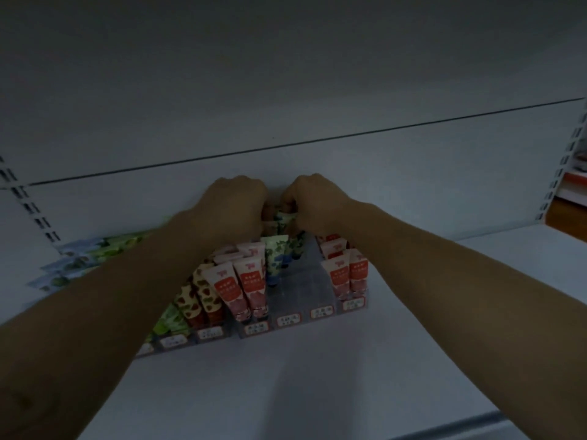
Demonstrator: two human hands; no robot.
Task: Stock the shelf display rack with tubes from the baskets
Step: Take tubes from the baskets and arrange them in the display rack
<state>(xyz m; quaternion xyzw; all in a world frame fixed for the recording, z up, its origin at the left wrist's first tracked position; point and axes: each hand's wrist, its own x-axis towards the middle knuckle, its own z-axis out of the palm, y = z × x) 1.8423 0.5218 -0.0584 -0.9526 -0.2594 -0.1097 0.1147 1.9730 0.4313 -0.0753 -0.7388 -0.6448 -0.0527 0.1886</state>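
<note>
A clear stepped display rack (305, 293) stands on the white shelf against the back panel. It holds rows of tubes: red-and-white tubes (244, 290) in the middle, more at the right (346, 274), strawberry-print tubes (203, 296) to the left, green-and-blue tubes (274, 258) behind. Both hands reach to the rack's top back row. My left hand (236, 206) and my right hand (313, 201) have curled fingers and together grip green-patterned tubes (283, 219) between them. The fingertips are hidden.
Flat green-and-blue packets (82, 262) lie on the shelf to the left of the rack. Two lanes (305, 281) of the rack show bare plastic. Slotted uprights (559, 173) border the shelf bay. The shelf's front edge (476, 420) runs at the lower right.
</note>
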